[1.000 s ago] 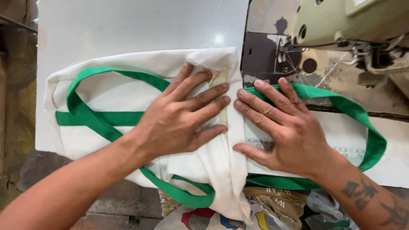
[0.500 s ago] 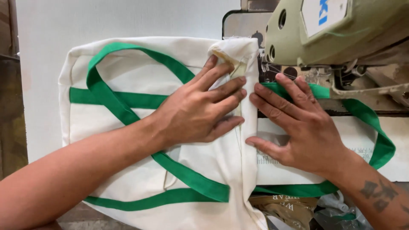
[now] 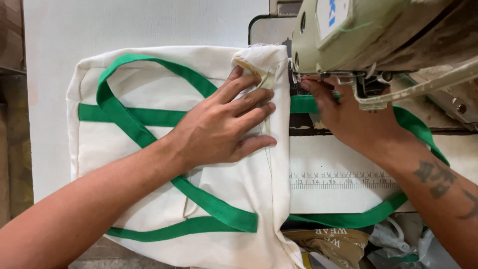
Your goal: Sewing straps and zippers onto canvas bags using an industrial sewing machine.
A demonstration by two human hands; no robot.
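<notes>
A cream cloth bag (image 3: 149,144) with green straps (image 3: 124,117) lies across a white sewing table. My left hand (image 3: 224,124) presses flat on the bag, its fingertips on the folded edge near the needle. My right hand (image 3: 348,117) rests on the green strap under the head of the pale green sewing machine (image 3: 378,35); its fingertips reach toward the presser foot (image 3: 298,79) and are partly hidden by the machine. A second green strap loop (image 3: 368,216) hangs off the bag to the right.
A printed ruler strip (image 3: 338,180) runs along the table's front edge. Below the table lie crumpled cloth and bags (image 3: 348,246). The white tabletop (image 3: 124,25) extends behind the bag.
The view has shifted toward the machine. My hands have pushed the bag's folded edge up to the presser foot, and my right hand has slid under the machine head.
</notes>
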